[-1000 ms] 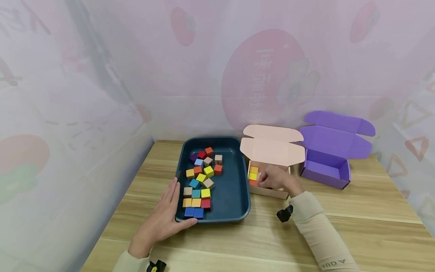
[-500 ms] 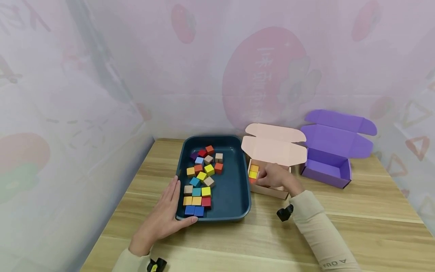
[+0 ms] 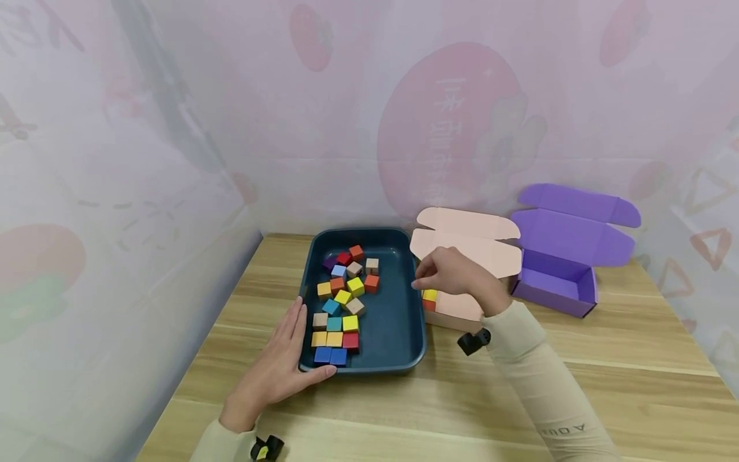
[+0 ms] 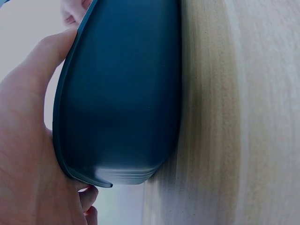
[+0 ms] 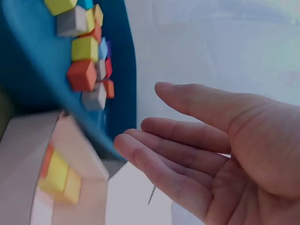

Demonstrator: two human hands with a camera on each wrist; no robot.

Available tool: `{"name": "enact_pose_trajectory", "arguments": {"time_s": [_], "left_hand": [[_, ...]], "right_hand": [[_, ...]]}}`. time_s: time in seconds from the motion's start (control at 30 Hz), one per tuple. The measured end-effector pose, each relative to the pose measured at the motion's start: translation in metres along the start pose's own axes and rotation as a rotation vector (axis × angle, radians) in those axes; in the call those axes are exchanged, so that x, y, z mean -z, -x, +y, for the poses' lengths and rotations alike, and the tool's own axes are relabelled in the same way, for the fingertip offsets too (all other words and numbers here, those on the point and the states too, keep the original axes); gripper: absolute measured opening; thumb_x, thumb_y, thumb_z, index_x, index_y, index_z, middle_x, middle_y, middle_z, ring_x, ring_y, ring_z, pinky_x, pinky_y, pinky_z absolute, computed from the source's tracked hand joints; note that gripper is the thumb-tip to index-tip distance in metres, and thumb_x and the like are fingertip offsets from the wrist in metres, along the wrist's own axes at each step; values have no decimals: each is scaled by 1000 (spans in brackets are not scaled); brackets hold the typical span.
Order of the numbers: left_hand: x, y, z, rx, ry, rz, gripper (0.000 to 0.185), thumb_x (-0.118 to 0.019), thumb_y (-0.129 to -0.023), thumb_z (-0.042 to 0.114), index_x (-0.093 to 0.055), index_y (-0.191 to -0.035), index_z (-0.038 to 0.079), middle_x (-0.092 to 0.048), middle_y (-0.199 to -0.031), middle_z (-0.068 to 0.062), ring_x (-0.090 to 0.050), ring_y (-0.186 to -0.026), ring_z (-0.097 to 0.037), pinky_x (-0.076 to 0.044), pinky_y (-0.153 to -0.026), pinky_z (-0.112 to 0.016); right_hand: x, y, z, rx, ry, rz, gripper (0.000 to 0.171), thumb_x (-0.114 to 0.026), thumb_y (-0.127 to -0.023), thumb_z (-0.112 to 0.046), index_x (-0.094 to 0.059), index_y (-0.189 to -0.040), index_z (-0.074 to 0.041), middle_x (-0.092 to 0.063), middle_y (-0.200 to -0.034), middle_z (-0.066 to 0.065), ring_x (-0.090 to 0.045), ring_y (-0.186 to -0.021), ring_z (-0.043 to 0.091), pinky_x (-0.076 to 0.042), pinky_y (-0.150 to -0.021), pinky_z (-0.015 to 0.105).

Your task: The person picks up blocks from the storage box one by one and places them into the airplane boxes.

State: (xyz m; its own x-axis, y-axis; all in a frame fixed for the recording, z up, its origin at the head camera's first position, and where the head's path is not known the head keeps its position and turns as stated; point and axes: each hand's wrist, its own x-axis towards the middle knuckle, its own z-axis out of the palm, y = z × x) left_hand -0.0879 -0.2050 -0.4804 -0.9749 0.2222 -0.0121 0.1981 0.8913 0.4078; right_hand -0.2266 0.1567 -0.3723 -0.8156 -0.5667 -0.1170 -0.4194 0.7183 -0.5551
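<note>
Wooden table point(image 3: 606, 385) bears tray point(image 3: 398, 350), pink box point(image 3: 456, 317), purple box point(image 3: 554, 301).

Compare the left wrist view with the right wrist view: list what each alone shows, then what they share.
Left wrist only: the left hand pressed flat against the dark blue tray from outside, and the wooden table.

Right wrist only: the right hand, fingers relaxed and holding nothing, the coloured cubes in the tray, and the pink box with yellow cubes inside.

Shared: the tray.

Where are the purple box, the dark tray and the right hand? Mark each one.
purple box point(image 3: 553, 294): head view, front wall.
dark tray point(image 3: 398, 314): head view, bare floor.
right hand point(image 3: 456, 273): head view, back of the hand.
</note>
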Motion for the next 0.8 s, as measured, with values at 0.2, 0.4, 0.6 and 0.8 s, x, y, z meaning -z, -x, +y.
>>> {"name": "enact_pose_trajectory", "arguments": {"time_s": [0.2,0.4,0.6,0.8], "left_hand": [[2,0,0,0,-9,1,131,-68,-82,81,-4,-171,10,4,-181,-10,-11,-166,-38,-29,-126,-68],[0,0,-1,0,-15,-11,131,-64,-82,85,-3,-171,11,5,-181,-8,-10,-166,-37,-25,-129,-66],[0,1,-1,3,-15,-12,133,-60,-80,89,-3,-171,11,5,-181,-8,-10,-166,-37,-27,-128,-66],[0,2,-2,-4,-15,-6,132,-62,-81,87,-4,-171,9,4,-181,-9,-11,-166,-37,-27,-128,-66]], "right_hand": [[-7,-23,-21,-16,21,13,26,-79,-96,-25,-80,-113,-5,-81,-106,8,-75,-90,17,-65,-86,36],[-26,-49,-28,-86,43,11,29,-81,-95,-24,-79,-116,-4,-79,-114,11,-74,-95,21,-66,-87,37],[-44,-73,-30,-149,67,16,22,-81,-95,-24,-82,-106,-6,-77,-104,9,-66,-85,21,-61,-77,32],[-60,-90,-29,-225,41,34,15,-83,-93,-22,-81,-93,-7,-70,-91,6,-57,-80,21,-48,-66,28]]}}
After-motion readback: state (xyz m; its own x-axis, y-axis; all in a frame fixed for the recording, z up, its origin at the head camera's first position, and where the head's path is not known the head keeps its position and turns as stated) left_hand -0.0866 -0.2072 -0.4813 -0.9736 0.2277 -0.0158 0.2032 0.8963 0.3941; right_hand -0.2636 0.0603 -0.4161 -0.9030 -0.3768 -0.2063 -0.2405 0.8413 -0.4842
